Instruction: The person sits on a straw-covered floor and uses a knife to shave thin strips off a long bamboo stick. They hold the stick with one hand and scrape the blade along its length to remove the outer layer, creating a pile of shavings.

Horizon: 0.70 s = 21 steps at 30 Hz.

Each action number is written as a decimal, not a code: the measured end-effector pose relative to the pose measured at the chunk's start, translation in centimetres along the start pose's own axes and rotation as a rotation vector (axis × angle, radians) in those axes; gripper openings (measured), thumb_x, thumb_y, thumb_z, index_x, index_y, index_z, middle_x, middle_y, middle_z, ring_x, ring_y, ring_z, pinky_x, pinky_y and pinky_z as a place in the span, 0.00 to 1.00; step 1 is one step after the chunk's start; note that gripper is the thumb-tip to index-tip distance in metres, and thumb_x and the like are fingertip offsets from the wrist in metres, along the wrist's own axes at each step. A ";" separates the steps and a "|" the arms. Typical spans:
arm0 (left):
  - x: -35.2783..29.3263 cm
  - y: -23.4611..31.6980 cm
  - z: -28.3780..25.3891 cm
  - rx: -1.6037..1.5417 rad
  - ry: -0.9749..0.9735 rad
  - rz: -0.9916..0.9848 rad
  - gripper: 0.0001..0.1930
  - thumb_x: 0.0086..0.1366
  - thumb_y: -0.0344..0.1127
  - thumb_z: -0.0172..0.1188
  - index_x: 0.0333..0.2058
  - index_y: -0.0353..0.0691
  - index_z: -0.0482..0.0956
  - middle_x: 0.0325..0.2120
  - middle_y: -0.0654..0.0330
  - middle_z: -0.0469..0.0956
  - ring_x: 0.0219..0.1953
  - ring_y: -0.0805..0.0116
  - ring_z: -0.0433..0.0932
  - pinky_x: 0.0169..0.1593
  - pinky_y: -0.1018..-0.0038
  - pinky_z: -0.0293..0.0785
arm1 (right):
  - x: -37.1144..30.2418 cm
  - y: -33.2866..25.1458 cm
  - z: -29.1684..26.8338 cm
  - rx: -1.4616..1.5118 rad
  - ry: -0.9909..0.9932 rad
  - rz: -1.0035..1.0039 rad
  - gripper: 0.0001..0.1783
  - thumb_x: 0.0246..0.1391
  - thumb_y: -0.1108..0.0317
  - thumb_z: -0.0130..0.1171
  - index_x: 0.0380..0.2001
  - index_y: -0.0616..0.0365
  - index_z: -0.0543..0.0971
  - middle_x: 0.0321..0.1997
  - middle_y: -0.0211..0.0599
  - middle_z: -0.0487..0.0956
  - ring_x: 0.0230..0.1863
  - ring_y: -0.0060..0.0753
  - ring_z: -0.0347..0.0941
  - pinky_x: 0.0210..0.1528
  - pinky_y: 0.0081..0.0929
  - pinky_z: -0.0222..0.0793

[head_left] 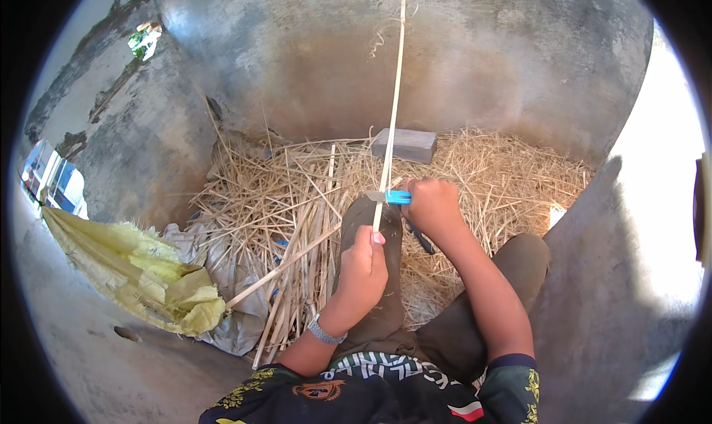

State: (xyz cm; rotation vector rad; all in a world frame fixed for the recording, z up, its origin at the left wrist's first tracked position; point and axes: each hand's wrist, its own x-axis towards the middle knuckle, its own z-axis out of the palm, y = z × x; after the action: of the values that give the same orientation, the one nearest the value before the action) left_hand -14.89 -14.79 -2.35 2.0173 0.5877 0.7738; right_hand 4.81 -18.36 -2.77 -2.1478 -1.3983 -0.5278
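A long, pale strip (397, 90), which looks like split bamboo or cane, runs up from my lap past the far wall. Its lower end is pinched between the thumb and fingers of my left hand (363, 265), just above my knee. My right hand (434, 207) is closed round the blue handle of a utility knife (399, 197), right of the strip. The knife's blade lies across the strip, a little above my left hand. A thin sliver seems to part from the strip at the blade. The strip's upper end is out of view.
Several loose strips (304, 239) and shavings (489, 161) cover the floor. A grey block (404, 144) lies among them near the far wall (489, 61). To the left hangs a torn yellow sheet (141, 272). A dark slender object (421, 239) lies beside my knee.
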 end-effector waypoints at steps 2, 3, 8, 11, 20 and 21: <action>-0.4 0.6 -0.1 0.074 -0.002 0.037 0.10 0.77 0.37 0.44 0.39 0.37 0.68 0.15 0.58 0.69 0.17 0.67 0.70 0.25 0.65 0.65 | -0.4 0.1 -0.5 -0.015 0.028 0.017 0.10 0.51 0.66 0.61 0.19 0.56 0.80 0.16 0.41 0.79 0.18 0.44 0.78 0.23 0.39 0.74; -0.8 0.7 -0.3 0.053 -0.014 0.036 0.10 0.77 0.36 0.44 0.40 0.37 0.69 0.15 0.59 0.68 0.17 0.68 0.69 0.25 0.67 0.65 | -0.3 0.0 -0.7 -0.020 0.043 0.026 0.11 0.53 0.66 0.60 0.19 0.56 0.79 0.15 0.40 0.78 0.17 0.44 0.77 0.22 0.39 0.73; -1.3 1.3 -0.6 -0.242 -0.095 -0.095 0.09 0.77 0.36 0.45 0.40 0.37 0.69 0.15 0.64 0.66 0.18 0.78 0.64 0.24 0.74 0.63 | 0.7 0.0 -0.6 0.008 0.324 -0.016 0.17 0.60 0.62 0.58 0.17 0.56 0.78 0.11 0.42 0.74 0.12 0.45 0.72 0.19 0.41 0.69; -3.9 2.4 0.0 -0.276 -0.150 -0.158 0.08 0.76 0.35 0.46 0.39 0.36 0.69 0.16 0.65 0.66 0.19 0.79 0.64 0.25 0.75 0.63 | 2.5 3.0 -1.7 -0.033 0.425 0.137 0.18 0.61 0.61 0.58 0.18 0.55 0.80 0.11 0.40 0.74 0.13 0.45 0.73 0.19 0.41 0.68; -5.5 1.3 -0.1 -0.521 -0.222 -0.248 0.14 0.78 0.39 0.43 0.34 0.36 0.67 0.16 0.68 0.66 0.18 0.83 0.62 0.23 0.79 0.59 | 2.1 3.0 -4.5 0.024 0.486 0.047 0.17 0.57 0.64 0.62 0.15 0.54 0.78 0.10 0.38 0.73 0.12 0.41 0.73 0.16 0.36 0.66; -5.5 1.3 -0.3 -0.594 -0.223 -0.281 0.15 0.78 0.40 0.43 0.33 0.37 0.67 0.16 0.68 0.66 0.18 0.83 0.61 0.22 0.79 0.59 | 1.9 2.6 -4.6 0.010 0.501 0.023 0.18 0.57 0.64 0.62 0.14 0.54 0.76 0.10 0.38 0.73 0.12 0.40 0.72 0.15 0.35 0.65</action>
State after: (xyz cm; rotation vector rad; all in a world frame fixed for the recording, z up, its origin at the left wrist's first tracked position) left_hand -18.76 -18.82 -2.77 1.4105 0.4331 0.4711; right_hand 7.78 -20.70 1.43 -1.8446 -1.0894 -0.9675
